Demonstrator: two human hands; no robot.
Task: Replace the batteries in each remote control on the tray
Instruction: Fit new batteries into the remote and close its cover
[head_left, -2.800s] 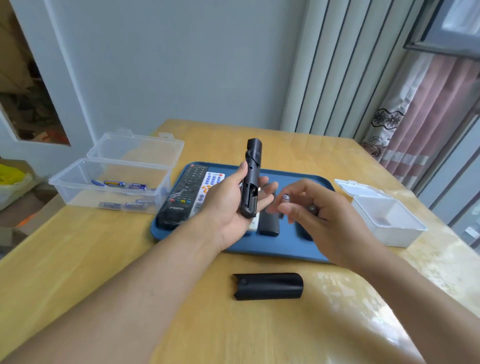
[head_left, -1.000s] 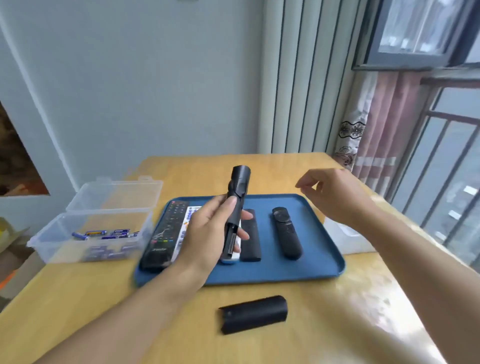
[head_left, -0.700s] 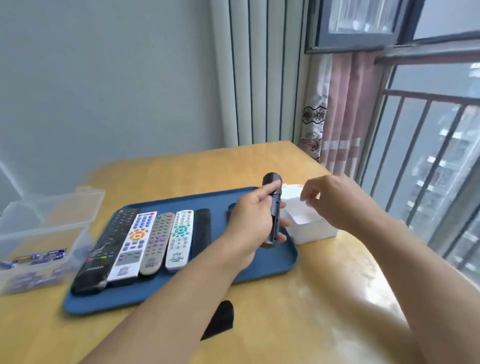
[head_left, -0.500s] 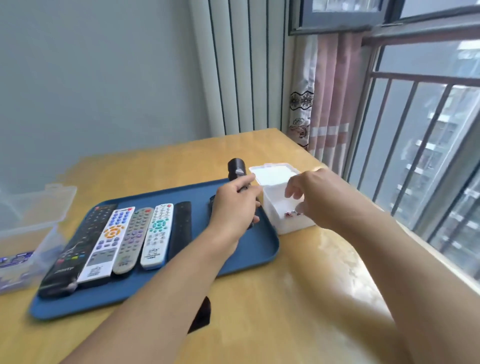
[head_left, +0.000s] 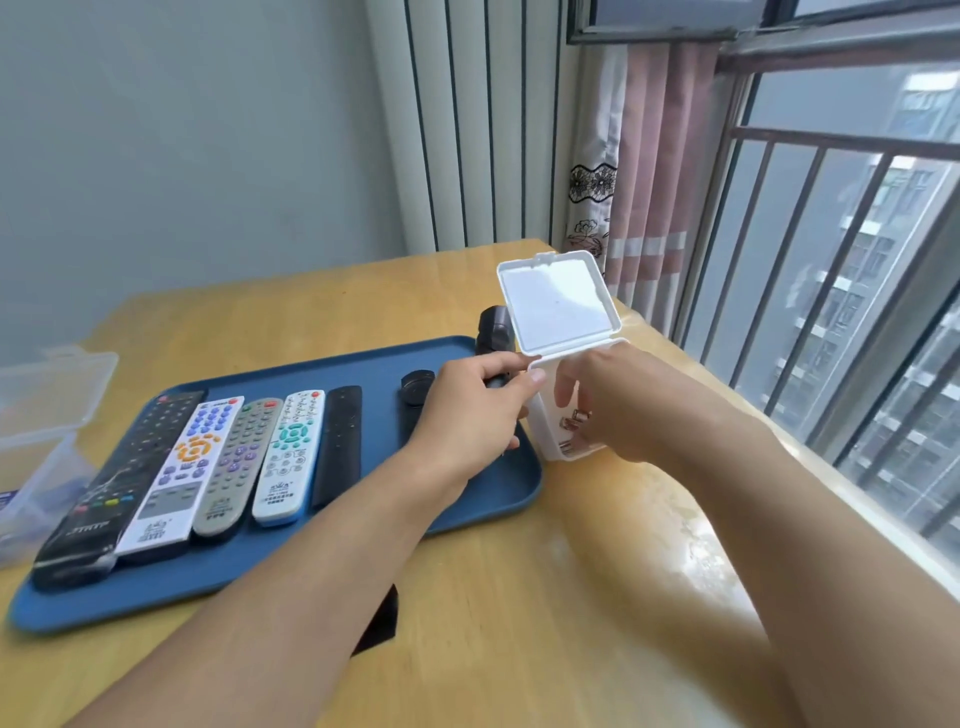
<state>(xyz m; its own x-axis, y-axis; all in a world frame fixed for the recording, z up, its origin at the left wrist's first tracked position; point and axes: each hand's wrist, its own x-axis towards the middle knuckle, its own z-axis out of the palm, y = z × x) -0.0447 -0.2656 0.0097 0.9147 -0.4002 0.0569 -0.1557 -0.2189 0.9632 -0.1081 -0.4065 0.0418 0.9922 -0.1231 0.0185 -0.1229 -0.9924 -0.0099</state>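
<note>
the left hand (head_left: 470, 415) is curled round a slim black remote (head_left: 494, 332), holding it upright over the right end of the blue tray (head_left: 363, 545); only the remote's top end shows above the fingers. the right hand (head_left: 618, 400) is down in the small white box (head_left: 550, 441) that stands on the counter (head_left: 571, 597) just beside the tray, lid (head_left: 558, 306) tipped up. i cannot tell whether its fingers are pinching anything or have let go; a few small batteries (head_left: 571, 421) lie in the box beside them.

my guess is this is the middle of one remote's swap: the used cells going into the white box, the remote not yet refilled. a dark piece (head_left: 382, 621) on the counter, half hidden under the left forearm, is probably its battery cover. the next move, as i see it, calls for the right hand to cross to the clear tub (head_left: 47, 415) at the far left, where something blue shows through the wall, likely fresh cells, and fit them the right way round before the cover goes on.

five more remotes lie side by side on the tray, plus another black one (head_left: 415, 395) partly behind the left hand. there is print at the foot of the black remote (head_left: 104, 483) and the white ones, but it is too small for me to read.
</note>
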